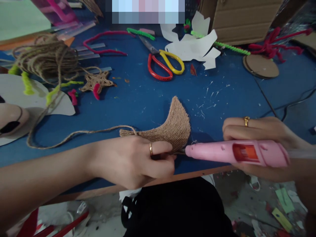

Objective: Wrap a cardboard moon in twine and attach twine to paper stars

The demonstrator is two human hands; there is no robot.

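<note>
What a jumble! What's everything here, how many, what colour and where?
Twine-wrapped curve: one, tan, front centre
Glue gun: one, pink, front right
Twine coil: one, tan, back left
Twine star: one, tan, beside coil
Scissors: one, red-yellow handles, back centre
Fuzzy stems: several, green, yellow, pink, scattered
Cut-outs: several, white, back centre, left
Sticks: several, clear, back left
Cardboard disc: at least one, brown, right
Box: one, brown, back right
Table: one, blue, underneath
Floor scraps: uncountable, mixed, bottom right
Rings: two, gold, one per hand
Left hand: one, bare, its grip on the curve
Right hand: one, bare, its grip around the gun
</note>
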